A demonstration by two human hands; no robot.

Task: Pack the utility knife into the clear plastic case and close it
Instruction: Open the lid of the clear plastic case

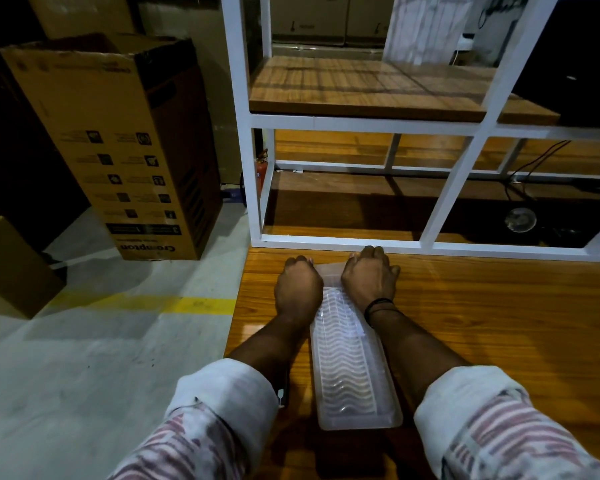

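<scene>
clear plastic case [352, 368] flat on the wooden table

long, wavy-ribbed top, lengthwise away from the viewer; far end covered; knife not discernible.

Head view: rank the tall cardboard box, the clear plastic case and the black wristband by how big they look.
1. Tall cardboard box, largest, though it stands farther off.
2. Clear plastic case, on the wooden table between both hands.
3. Black wristband, smallest.

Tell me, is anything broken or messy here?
Nothing stands out. The clear plastic case lies flat on the wooden table, with the left hand and right hand at its far end. Nothing looks spilled or cracked.
</scene>
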